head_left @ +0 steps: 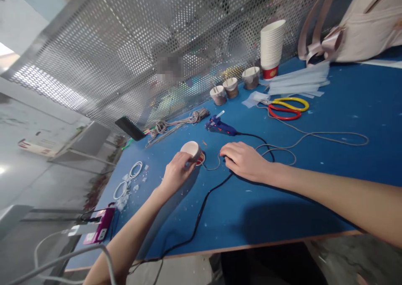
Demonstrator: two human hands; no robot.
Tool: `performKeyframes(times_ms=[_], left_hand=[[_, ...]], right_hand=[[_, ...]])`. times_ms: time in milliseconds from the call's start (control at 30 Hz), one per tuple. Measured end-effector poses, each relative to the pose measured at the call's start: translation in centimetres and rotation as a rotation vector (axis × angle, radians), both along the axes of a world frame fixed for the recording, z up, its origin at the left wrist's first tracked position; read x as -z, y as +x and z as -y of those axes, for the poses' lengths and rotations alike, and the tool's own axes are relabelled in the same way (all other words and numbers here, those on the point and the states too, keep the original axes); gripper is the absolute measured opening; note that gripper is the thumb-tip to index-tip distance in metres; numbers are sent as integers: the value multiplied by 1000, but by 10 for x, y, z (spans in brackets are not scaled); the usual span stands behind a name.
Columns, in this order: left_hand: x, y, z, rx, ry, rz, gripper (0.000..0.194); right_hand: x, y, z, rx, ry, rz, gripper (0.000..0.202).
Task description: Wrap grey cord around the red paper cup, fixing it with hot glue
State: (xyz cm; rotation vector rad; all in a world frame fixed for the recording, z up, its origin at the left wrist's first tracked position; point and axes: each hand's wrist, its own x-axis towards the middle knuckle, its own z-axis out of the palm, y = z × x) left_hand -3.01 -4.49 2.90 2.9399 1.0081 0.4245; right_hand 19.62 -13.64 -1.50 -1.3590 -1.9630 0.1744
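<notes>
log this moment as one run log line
left hand: gripping paper cup | right hand: fingers at gray cord, grip unclear | glue gun: lying on blue table, unheld | scissors: beside pale strips

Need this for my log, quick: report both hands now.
Left hand: closed on the cup.
Right hand: fingers curled at the grey cord; grip can't be told.

The table (266, 197) is blue. From its middle, the glue gun (221, 127) lies near 12 o'clock, and three cups (231, 89) are behind it. The cup stack (271, 46) is at 1, the scissors (272, 108) at 2, one loose cord (333, 133) toward 3, the purple box (105, 224) at 8, two white rings (138, 163) at 9, the string bundles (161, 127) at 10
</notes>
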Motion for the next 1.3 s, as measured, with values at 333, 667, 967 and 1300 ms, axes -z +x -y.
performKeyframes(times_ms=[333,667,967,1300], left_hand=[[-16,9,10,-256,-654,450,19],[-14,15,14,-289,-628,538,15],[-7,22,1,-306,-566,536,16],[4,30,-13,-335,-651,622,15]], right_hand=[[-12,-10,-2,-53,13,-64,15],[-24,-13,-19,-76,206,-39,19],[-13,37,-51,268,-27,-163,16],[-1,34,-114,209,-316,-149,19]])
